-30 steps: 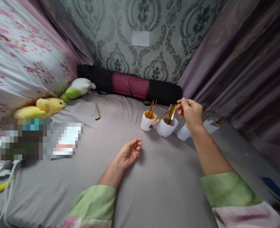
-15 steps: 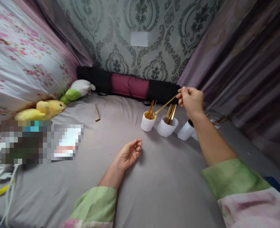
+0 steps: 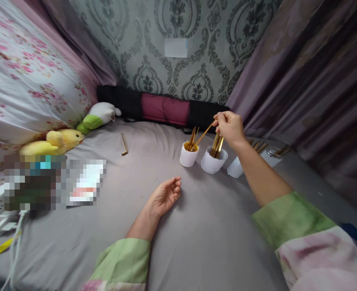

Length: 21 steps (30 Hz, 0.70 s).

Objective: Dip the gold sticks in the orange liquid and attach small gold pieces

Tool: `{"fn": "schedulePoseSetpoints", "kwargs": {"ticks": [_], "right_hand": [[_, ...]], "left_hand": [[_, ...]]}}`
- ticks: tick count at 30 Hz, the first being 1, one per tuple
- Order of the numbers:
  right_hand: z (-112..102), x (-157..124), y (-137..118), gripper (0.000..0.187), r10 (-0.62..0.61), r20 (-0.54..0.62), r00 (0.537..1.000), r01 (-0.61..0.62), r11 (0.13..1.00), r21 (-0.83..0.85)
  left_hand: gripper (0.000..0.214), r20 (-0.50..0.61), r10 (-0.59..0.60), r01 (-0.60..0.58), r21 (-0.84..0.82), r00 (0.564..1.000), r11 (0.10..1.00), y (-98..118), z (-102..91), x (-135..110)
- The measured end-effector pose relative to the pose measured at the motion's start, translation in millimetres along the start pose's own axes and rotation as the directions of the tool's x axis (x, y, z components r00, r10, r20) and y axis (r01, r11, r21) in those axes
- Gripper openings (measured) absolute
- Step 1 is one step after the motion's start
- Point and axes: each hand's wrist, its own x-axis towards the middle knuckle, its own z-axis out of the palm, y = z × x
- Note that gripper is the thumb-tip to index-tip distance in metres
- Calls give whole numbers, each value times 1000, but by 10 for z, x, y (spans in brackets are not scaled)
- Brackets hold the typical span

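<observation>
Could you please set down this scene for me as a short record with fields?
Right hand: the right hand pinches a thin gold stick, slanted, its lower end at the mouth of the yellow-lined cup
Left hand: the left hand has loosely curled fingers, nothing visible in its grasp
Yellow-lined cup: white outside, upright, with gold sticks inside
Wider white cup: just right of it, also holding gold sticks
Farther right: white containers, partly hidden by the right arm
Loose piece: a gold utensil lying on the grey sheet
</observation>
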Motion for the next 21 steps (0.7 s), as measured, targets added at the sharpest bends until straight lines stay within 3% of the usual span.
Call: {"fn": "schedulePoseSetpoints", "kwargs": {"ticks": [10, 21], "right_hand": [[131, -86, 7, 28, -10, 90, 996, 12, 1000, -19], [291, -180, 97, 25, -15, 215, 977, 52, 984, -168]], "left_hand": [[12, 7, 4, -4, -8, 1000, 1000, -2, -13, 5], [12, -5, 5, -5, -5, 1000, 1000, 7, 3, 1]]}}
